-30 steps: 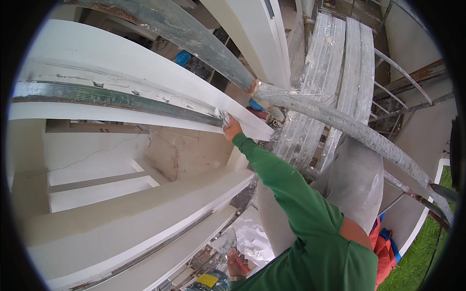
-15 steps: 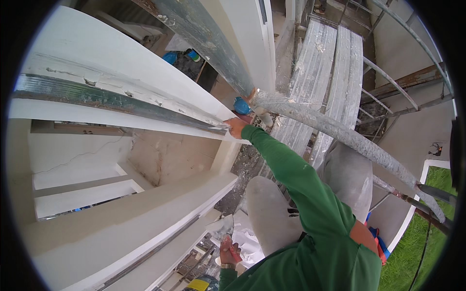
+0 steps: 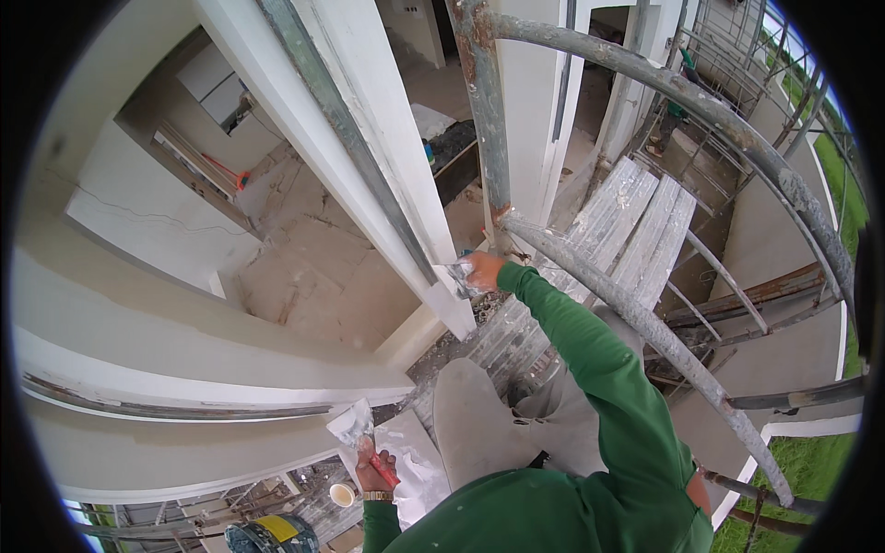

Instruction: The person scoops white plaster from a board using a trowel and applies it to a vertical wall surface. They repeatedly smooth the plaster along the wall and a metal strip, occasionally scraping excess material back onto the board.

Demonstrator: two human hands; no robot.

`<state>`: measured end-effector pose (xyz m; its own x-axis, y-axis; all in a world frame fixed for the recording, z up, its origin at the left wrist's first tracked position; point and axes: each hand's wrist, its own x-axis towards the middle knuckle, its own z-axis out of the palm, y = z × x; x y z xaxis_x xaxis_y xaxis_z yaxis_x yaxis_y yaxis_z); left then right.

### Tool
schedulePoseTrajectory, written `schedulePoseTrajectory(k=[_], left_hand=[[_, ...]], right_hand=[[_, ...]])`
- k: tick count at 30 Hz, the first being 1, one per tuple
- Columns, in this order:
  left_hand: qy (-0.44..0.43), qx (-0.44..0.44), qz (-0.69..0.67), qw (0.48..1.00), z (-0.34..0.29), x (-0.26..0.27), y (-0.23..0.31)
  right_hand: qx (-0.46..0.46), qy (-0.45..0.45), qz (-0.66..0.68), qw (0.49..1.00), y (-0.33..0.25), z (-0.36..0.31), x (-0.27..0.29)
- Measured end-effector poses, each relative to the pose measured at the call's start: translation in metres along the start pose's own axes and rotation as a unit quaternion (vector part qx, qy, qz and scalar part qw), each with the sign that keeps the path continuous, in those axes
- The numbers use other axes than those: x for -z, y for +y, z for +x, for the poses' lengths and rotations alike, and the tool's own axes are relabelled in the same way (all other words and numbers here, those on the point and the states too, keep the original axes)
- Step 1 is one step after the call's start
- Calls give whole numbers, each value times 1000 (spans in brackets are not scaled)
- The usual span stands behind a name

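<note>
My left hand (image 3: 373, 468) is wrapped round the red handle of a putty knife (image 3: 353, 424). Its broad blade points up and carries whitish paste. At the end of my stretched arm, my right hand (image 3: 483, 271) grips a second putty knife (image 3: 458, 275), whose blade lies against or very near the edge of a white column (image 3: 452, 313). That knife's handle is hidden in my fingers. A dark metal strip (image 3: 355, 138) runs along the column and ends close to this blade.
Grey pipes of a scaffold (image 3: 627, 300) cross in front and on the right. Splattered metal planks (image 3: 608, 221) stretch beyond my knees. White sheeting (image 3: 415, 461), a cup (image 3: 343, 495) and a dark bucket (image 3: 272, 535) are at lower left. Far off, a person (image 3: 678, 106) is by more scaffolding.
My view has turned, so the column now stands steeper. My right hand with its knife is nearer the column's lower end. The left hand has shifted left, still holding its knife.
</note>
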<state>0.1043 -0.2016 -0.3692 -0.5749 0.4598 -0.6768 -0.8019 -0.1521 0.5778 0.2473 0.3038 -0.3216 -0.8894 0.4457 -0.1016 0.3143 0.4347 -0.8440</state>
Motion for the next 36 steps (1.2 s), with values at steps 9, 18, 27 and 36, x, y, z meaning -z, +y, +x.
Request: schedulePoseTrajectory(k=[9,18,27,36], left_hand=[[-9,16,-104,994,-50,25,-37],[-19,-17,-50,998,-65,-22,15],[-62,-86,77,991,-67,-63,15],[-24,-106,46,993,-50,-54,-5]], right_hand=[[129,18,-284,950,-54,-41,72],[178,56,-162,969,-43,-43,72],[113,-9,290,950,-28,-21,93],[156,-22,295,942,-7,-4,90]])
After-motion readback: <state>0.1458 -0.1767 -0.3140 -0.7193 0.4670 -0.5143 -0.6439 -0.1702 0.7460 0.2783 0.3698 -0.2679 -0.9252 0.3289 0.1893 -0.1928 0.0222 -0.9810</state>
